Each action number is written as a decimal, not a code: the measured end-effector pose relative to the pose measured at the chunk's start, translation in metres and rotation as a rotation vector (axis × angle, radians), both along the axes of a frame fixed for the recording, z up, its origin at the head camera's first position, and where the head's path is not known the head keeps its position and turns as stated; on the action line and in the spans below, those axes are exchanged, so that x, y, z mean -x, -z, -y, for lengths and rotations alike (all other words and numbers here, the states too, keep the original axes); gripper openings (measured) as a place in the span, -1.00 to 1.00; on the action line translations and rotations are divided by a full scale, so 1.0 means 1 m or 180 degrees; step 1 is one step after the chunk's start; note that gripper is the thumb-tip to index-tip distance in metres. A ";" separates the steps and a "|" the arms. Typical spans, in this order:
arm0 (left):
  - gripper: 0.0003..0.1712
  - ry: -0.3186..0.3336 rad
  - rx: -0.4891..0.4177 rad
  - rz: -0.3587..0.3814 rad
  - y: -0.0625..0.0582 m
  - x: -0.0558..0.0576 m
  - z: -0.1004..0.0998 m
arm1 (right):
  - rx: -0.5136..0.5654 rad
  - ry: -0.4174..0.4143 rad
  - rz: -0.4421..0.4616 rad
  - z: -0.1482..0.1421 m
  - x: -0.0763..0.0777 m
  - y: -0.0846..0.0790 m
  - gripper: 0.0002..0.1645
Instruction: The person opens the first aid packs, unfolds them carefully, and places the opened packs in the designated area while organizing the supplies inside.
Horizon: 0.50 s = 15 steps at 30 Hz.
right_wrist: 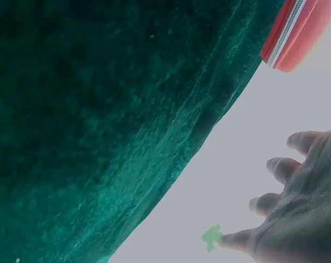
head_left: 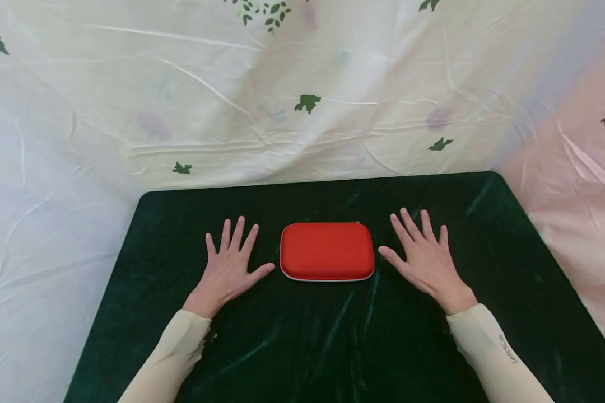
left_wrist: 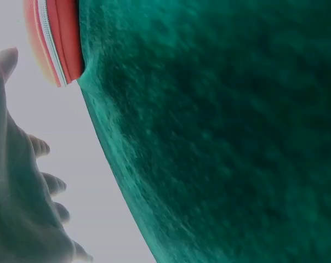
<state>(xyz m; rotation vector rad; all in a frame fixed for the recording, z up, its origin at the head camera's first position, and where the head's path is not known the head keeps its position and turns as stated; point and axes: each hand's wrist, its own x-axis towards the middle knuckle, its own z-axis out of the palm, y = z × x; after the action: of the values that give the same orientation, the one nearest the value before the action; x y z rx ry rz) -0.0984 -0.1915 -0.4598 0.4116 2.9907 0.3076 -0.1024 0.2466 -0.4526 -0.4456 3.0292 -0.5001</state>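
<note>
A red zippered case (head_left: 327, 251) with rounded corners lies closed on the dark green velvet cloth (head_left: 302, 347), a pale zipper running along its edge. To its left, my left hand (head_left: 228, 272) is spread palm down, thumb pointing toward the case's left side with a small gap. On the other side my right hand (head_left: 426, 261) is spread the same way, its thumb tip close to the case's right edge. Neither hand holds anything. In the left wrist view the case's zippered side (left_wrist: 58, 41) shows at the top; the right wrist view shows its corner (right_wrist: 297, 33) too.
Behind the table hangs a pale curtain (head_left: 262, 112) with green leaf prints, continuing down the left side. A pinkish stretch of curtain (head_left: 580, 184) borders the right. The cloth-covered table has a rounded far right corner and shows a few creases in front of the case.
</note>
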 end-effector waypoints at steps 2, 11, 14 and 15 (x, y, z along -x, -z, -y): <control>0.23 0.0016 -0.0017 -0.0008 -0.001 0.000 -0.002 | 0.0013 -0.0025 0.0011 0.002 0.001 0.000 0.03; 0.22 0.0082 -0.0194 -0.0007 -0.002 0.002 -0.016 | 0.0019 -0.0083 0.0070 0.013 0.007 0.000 0.05; 0.22 0.0153 -0.0230 -0.0021 -0.003 0.003 -0.022 | 0.0034 -0.0118 0.0075 0.016 0.009 0.001 0.05; 0.22 0.0178 -0.0236 -0.0026 -0.003 0.003 -0.025 | 0.0039 -0.0133 0.0084 0.016 0.010 0.002 0.05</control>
<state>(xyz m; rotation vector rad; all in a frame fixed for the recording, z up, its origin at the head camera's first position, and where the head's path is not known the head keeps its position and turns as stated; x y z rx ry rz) -0.1018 -0.1668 -0.4567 0.5039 2.9766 0.4135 -0.1120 0.2304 -0.4545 -0.4979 2.9863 -0.5183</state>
